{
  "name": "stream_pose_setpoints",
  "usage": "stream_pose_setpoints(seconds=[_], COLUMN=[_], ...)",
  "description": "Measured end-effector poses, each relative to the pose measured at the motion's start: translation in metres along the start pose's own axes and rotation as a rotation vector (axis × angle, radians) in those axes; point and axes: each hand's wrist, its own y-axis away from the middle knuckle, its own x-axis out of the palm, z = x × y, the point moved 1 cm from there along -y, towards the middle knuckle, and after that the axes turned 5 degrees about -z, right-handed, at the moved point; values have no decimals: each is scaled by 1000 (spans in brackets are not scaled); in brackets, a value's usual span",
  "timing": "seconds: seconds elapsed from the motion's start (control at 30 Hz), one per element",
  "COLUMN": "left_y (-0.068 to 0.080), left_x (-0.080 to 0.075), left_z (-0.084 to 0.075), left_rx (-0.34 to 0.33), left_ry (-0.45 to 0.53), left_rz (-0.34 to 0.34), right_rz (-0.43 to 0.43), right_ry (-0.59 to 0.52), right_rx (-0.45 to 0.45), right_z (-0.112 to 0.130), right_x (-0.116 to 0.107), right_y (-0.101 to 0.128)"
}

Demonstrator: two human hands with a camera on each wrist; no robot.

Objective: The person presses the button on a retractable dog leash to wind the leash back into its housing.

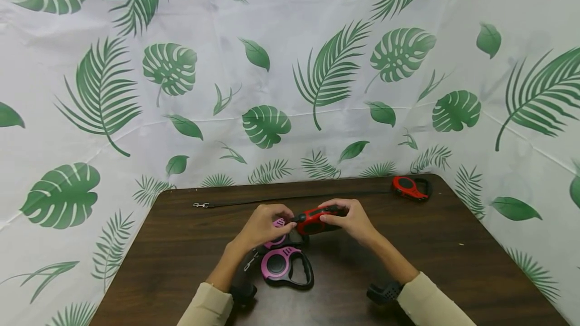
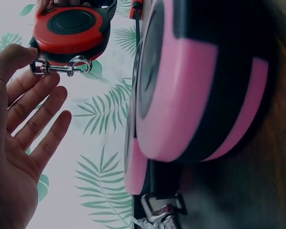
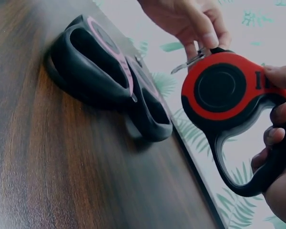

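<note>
My right hand (image 1: 355, 221) grips the black loop handle of a red and black retractable dog leash (image 1: 311, 224), held up over the table. In the right wrist view the fingers curl through the handle (image 3: 243, 188), with the thumb along the red casing. At the casing's front end, my left hand (image 1: 265, 224) pinches the base of the metal snap hook (image 2: 66, 69) between thumb and index finger; its other fingers spread loosely. Below the hands lies a pink and black retractable leash (image 1: 277, 264), with a second pink leash (image 1: 275, 242) just behind it, partly hidden by the left hand.
Another red retractable leash (image 1: 405, 186) lies at the table's back right corner. Its black strap (image 1: 281, 198) runs left along the back to a metal snap hook (image 1: 201, 205). A pink leash's hook (image 1: 250, 261) lies beside the left forearm. Leaf-patterned cloth (image 1: 267, 125) hangs behind the dark wooden table (image 1: 172, 260).
</note>
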Motion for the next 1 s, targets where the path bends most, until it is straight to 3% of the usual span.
stream_pose_setpoints(seconds=[0.33, 0.57, 0.67, 0.8, 1.0], left_y=[-4, -15, -20, -25, -30], left_x=[12, 23, 28, 37, 50], left_z=[-3, -16, -19, -23, -29], left_rx=[-29, -168, -191, -208, -340], left_ry=[-6, 32, -4, -52, -21], left_rz=[19, 83, 100, 100, 88], right_rz=[8, 8, 16, 34, 27], right_ry=[1, 23, 12, -20, -24], right_rx=[50, 78, 97, 112, 162], right_z=[-3, -5, -10, -17, -26], right_x=[-6, -18, -25, -32, -42], right_y=[0, -2, -3, -2, 0])
